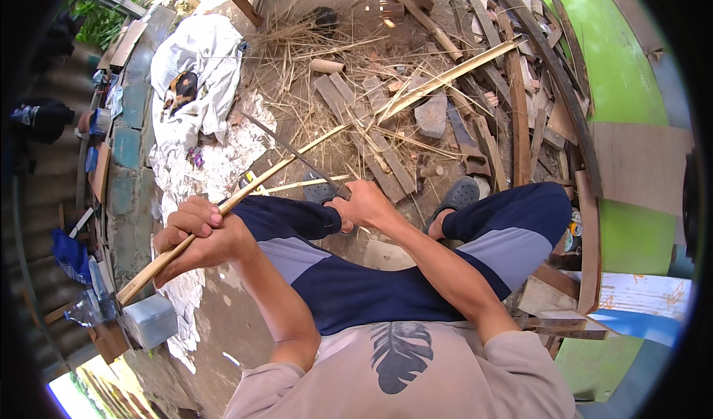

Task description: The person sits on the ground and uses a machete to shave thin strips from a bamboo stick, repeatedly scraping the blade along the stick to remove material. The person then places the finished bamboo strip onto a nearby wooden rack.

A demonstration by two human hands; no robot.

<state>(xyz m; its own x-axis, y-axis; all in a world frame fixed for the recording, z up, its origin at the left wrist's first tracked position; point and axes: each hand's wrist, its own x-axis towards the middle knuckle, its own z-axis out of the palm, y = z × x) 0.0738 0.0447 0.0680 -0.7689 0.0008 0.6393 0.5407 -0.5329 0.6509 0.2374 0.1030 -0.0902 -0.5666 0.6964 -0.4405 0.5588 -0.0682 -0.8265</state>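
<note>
A long, pale split bamboo strip (pixel 291 157) runs slantwise across the view, from the lower left to the wood pile at the upper right. My left hand (pixel 204 233) is closed around it near its lower end. In my right hand (pixel 364 205), between my knees, is the handle of a long, narrow-bladed knife (pixel 301 157). The dark blade points up and to the left, crossing the bamboo in view; whether it touches the strip I cannot tell. Thin bamboo shavings (pixel 297 44) litter the ground beyond my feet.
A cat (pixel 181 92) lies on a white cloth (pixel 212 47) at left, beside a block wall (pixel 128 189). Ahead are a stone block (pixel 431 116), flat boards (pixel 382 151) and a handsaw (pixel 469 148). Piled planks (pixel 516 114) and a green panel (pixel 631 62) stand at right.
</note>
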